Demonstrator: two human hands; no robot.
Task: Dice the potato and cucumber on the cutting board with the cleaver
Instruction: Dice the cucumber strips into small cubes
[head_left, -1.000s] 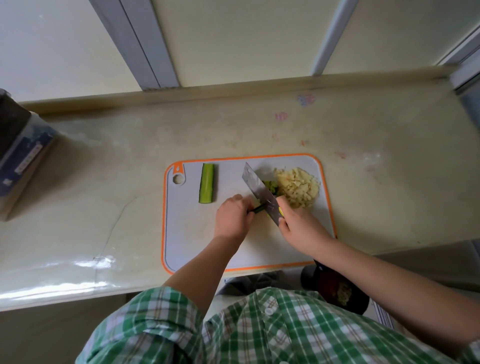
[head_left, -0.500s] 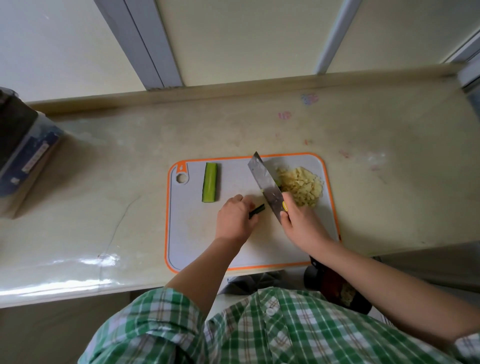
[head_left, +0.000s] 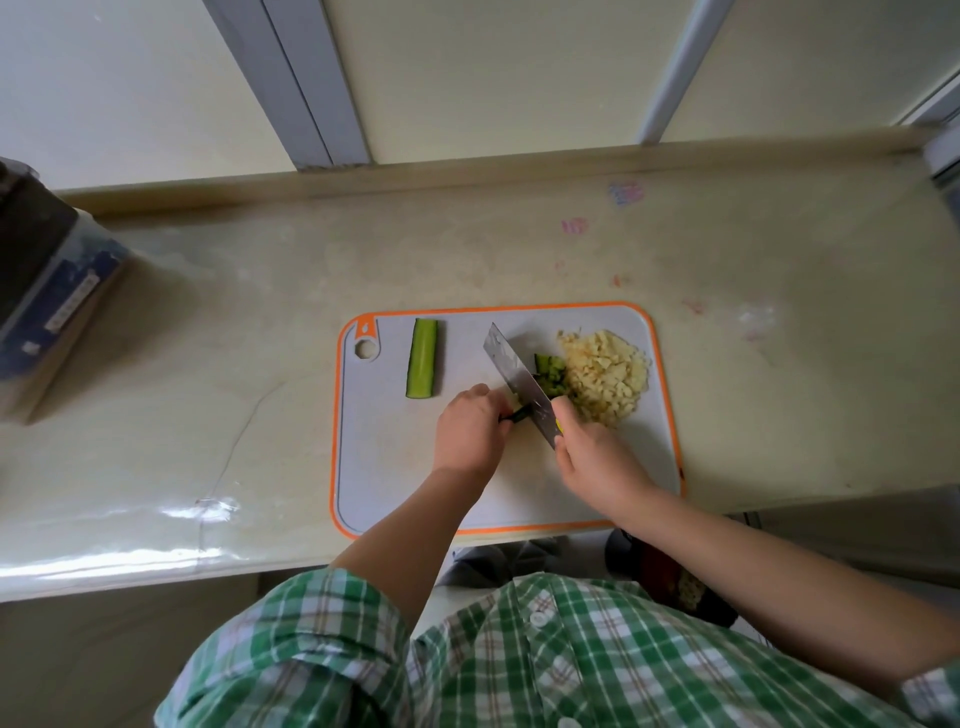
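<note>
A grey cutting board (head_left: 395, 483) with an orange rim lies on the counter. My right hand (head_left: 597, 457) grips the cleaver (head_left: 517, 379), whose blade rests down on the board. My left hand (head_left: 470, 431) holds a thin dark cucumber strip (head_left: 519, 414) against the blade with curled fingers. Diced cucumber (head_left: 549, 376) lies just right of the blade, beside a pile of diced potato (head_left: 608, 379). A long cucumber piece (head_left: 423, 358) lies apart at the board's back left.
The pale counter (head_left: 208, 338) ends at a raised back ledge (head_left: 467, 174). A dark box with a blue label (head_left: 47, 296) leans at the far left. Below the counter's front edge a dark round container (head_left: 675, 582) shows.
The cleaver rose half a second ago and has come down again on the cucumber strip. More green dice show right of the blade. My left hand stayed in place.
</note>
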